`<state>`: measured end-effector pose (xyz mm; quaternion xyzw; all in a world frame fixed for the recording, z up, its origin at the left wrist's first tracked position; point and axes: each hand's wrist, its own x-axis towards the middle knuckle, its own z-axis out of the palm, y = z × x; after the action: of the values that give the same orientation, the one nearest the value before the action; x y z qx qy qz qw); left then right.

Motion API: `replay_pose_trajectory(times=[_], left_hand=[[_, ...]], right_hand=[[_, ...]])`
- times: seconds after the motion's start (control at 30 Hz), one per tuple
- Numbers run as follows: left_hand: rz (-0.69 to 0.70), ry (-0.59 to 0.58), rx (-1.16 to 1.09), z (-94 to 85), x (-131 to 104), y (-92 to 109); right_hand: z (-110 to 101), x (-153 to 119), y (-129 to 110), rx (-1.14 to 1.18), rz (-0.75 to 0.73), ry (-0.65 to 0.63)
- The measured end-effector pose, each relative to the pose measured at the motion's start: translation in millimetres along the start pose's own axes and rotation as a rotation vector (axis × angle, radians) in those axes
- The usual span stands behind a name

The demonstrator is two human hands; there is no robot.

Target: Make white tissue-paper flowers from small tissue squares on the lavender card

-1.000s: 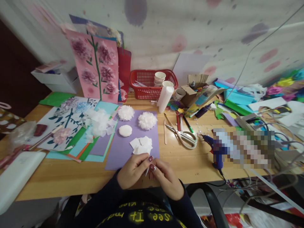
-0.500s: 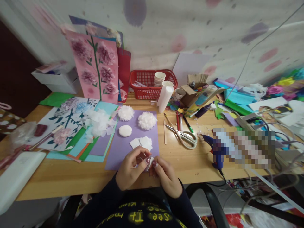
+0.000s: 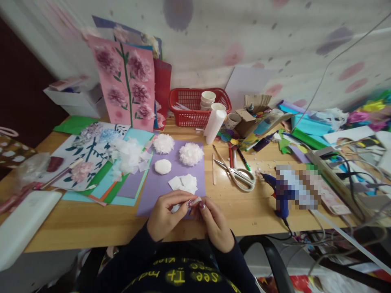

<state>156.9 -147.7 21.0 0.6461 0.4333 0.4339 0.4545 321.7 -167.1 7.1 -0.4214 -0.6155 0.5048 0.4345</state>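
Both hands meet over the front edge of a purple sheet. Between thumb and fingertips, my left hand pinches a small piece of white paper. My right hand grips the same piece from the other side, its fingers closed. Just beyond them lie several white paper squares. Farther back on the sheet are a smooth white round pad and two fluffy white paper pompoms, one on the left and one on the right.
Scissors, a wooden stick and a blue glue gun lie to the right. Behind stand a white paper roll and a red basket. Crumpled white tissue rests on coloured sheets at left.
The fingers have turned the white paper piece, which now looks narrower and lies more level between the fingertips. The whole view has shifted slightly.
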Motion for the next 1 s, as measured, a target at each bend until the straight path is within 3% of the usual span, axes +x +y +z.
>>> replay_pose_trajectory(times=[0.27,1.0], left_hand=[[0.015,-0.011,-0.002,0.8,-0.7,0.9],[0.006,0.038,0.005,2.0,-1.4,-0.4]], right_hand=[[0.7,1.2,3.3,-0.053,0.018,0.06],[-1.0,1.9,1.3,0.025,-0.009,0.011]])
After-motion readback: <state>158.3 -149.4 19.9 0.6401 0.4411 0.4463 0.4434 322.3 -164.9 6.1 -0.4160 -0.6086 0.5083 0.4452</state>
